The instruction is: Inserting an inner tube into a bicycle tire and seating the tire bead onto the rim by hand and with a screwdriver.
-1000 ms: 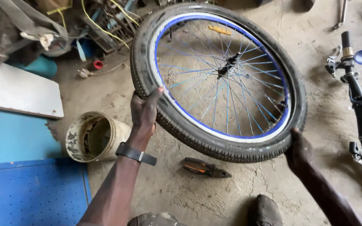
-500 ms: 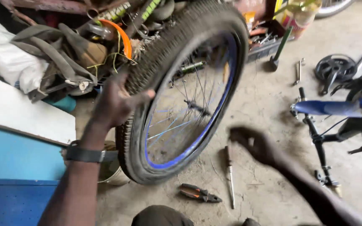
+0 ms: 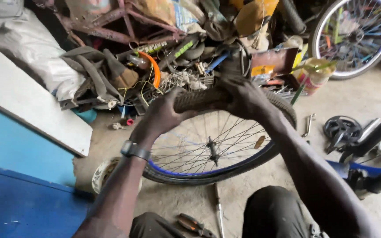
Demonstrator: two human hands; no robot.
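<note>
Far left — a blue board (image 3: pixel 18 207) and a white panel (image 3: pixel 27 101) lean along the wall. A pale round tub (image 3: pixel 104 172) sits on the dirt floor (image 3: pixel 252 194) just beside the person's left forearm, which wears a dark wristwatch (image 3: pixel 134 150).

Left hand (image 3: pixel 166 110) is closed over the top of the bicycle wheel (image 3: pixel 208 150), fingers curled onto the knobbly black tyre (image 3: pixel 199 100), thumb side toward the spokes. The wheel stands nearly upright on the floor between the person's knees, blue rim (image 3: pixel 186 171) showing along its lower arc, hub (image 3: pixel 211 150) at centre.

Right hand (image 3: pixel 245 99) grips the same top stretch of tyre, just beside the left — both hands wrapped tight, no gap showing under the palms.

Judgement on technique: with both hands this close together, the tyre wall is best worked in short bites, thumbs pressing at the bead, wheel braced against the floor so it cannot roll. Hands spread too far would lose purchase; fingers should stay clear of the spokes.

On the floor near the knees lie pliers (image 3: pixel 192 224) and a long thin tool (image 3: pixel 218 209). Behind the wheel, a heap of scrap parts (image 3: pixel 155 66). Right of it, a spanner (image 3: pixel 308 124), a black sprocket (image 3: pixel 341 128), a dark bicycle frame (image 3: pixel 375 132); a second wheel (image 3: pixel 353 35) stands at top right.
</note>
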